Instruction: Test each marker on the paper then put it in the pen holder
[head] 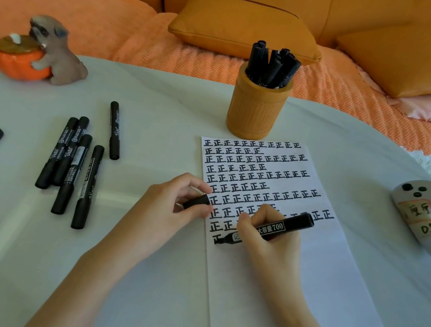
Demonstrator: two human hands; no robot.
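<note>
Testing step: your right hand (262, 237) pinches the marker (268, 231), tip on the paper (290, 272) at lower centre. Left hand (171, 207) pinches its cap (197, 202). Next, likely: recap, then drop it in the holder (257, 108), upper centre, already crowded. Five markers (74, 164) wait at left, clear of the route.

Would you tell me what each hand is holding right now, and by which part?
The right hand grips the uncapped marker around its lower barrel, near the tip. The left hand pinches its cap between thumb and fingers.
</note>
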